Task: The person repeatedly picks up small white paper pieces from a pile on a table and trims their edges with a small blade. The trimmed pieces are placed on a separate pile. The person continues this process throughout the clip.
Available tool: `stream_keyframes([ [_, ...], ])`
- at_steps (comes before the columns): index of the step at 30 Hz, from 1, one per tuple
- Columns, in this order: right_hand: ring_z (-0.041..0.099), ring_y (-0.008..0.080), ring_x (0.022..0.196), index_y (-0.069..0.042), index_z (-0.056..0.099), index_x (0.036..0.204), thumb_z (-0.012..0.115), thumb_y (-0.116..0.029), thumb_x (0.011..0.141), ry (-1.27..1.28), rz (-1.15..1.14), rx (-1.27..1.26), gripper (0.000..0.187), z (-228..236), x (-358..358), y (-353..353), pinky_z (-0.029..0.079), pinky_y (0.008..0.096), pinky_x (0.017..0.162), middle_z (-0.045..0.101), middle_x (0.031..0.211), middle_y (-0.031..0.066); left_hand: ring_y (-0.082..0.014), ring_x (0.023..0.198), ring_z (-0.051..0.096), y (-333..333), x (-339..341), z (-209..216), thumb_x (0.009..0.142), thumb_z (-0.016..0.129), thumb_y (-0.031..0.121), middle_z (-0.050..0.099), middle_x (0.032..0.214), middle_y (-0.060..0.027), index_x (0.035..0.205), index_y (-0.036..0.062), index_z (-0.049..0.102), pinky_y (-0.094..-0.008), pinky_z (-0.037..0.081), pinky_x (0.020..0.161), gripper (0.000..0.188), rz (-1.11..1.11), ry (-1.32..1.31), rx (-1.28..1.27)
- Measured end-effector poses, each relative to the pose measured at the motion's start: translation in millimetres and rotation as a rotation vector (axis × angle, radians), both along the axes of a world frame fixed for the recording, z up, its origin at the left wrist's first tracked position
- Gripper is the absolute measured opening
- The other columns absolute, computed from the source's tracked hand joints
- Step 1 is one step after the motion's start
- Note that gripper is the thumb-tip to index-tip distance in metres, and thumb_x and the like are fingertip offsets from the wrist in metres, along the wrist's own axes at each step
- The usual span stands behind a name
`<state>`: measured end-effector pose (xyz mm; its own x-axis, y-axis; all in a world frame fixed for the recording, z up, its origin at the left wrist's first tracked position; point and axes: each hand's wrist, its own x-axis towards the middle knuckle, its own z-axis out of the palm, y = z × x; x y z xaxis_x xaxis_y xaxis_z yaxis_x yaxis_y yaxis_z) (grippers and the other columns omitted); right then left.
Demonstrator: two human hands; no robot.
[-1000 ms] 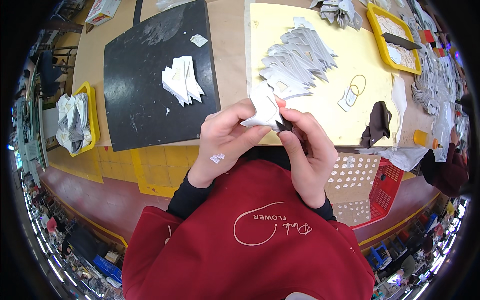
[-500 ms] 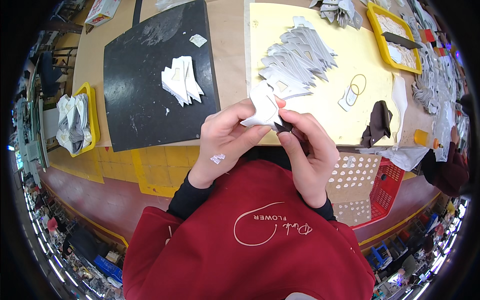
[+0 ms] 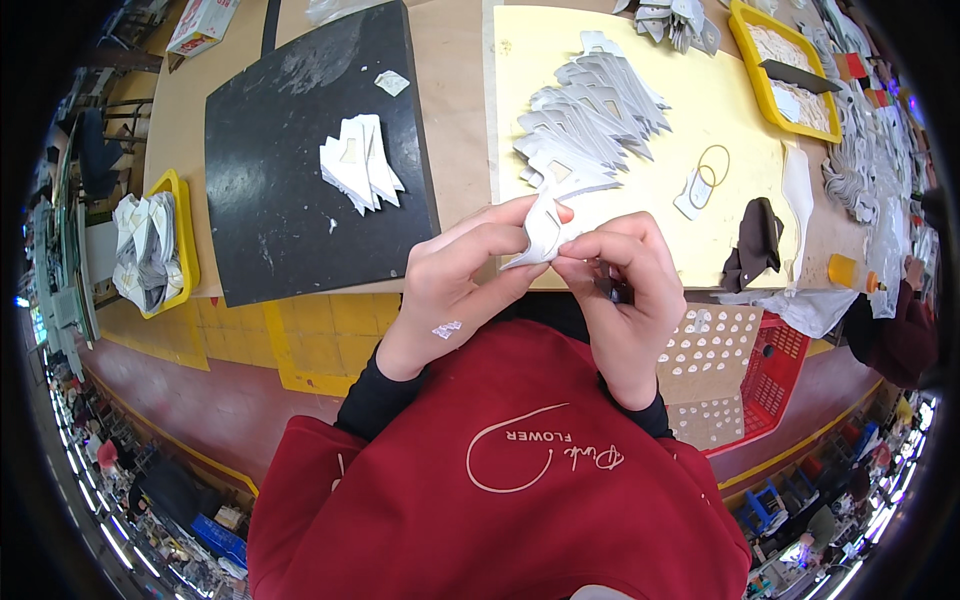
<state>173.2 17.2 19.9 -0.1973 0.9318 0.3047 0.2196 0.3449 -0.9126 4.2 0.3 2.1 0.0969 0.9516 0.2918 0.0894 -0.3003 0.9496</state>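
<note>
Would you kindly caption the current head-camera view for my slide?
Left hand and right hand hold a curved white piece near a fanned grey pile.

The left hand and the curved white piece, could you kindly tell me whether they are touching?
Touching: the head view shows the left hand gripping the white piece, thumb at its lower edge and a finger passing behind it.

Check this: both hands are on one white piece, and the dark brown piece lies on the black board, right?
No: the head view shows the dark brown piece on the yellow sheet, not the black board. The left hand and right hand are on one white piece.
</note>
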Motion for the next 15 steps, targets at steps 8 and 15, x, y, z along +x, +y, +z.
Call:
stream_keyframes([
  [8, 0.049, 0.0143, 0.067, 0.000, 0.058, 0.093, 0.058, 0.013, 0.079, -0.135, 0.076, 0.013, 0.020, 6.0, -2.4, 2.3, 0.039, 0.0245, 0.058, 0.051, 0.084, 0.0072, -0.0269, 0.097, 0.068, 1.5, -1.1, -2.8, 0.077, 0.069, -0.009, 0.064, 0.117, -0.0191, 0.099, -0.0022, 0.062, -0.0296, 0.053, 0.082, 0.025, 0.013, 0.138, 0.108],
  [15, 0.048, 0.0160, 0.064, -0.001, 0.056, 0.092, 0.060, 0.016, 0.073, -0.016, 0.091, 0.037, 0.027, -1.9, -0.8, 3.1, 0.038, 0.0243, 0.055, 0.051, 0.083, 0.0081, -0.0200, 0.098, 0.066, -8.9, 4.5, -1.3, 0.083, 0.066, -0.009, 0.065, 0.116, -0.0178, 0.102, -0.0036, 0.062, -0.0290, 0.053, 0.083, 0.021, 0.019, -0.124, -0.132],
])
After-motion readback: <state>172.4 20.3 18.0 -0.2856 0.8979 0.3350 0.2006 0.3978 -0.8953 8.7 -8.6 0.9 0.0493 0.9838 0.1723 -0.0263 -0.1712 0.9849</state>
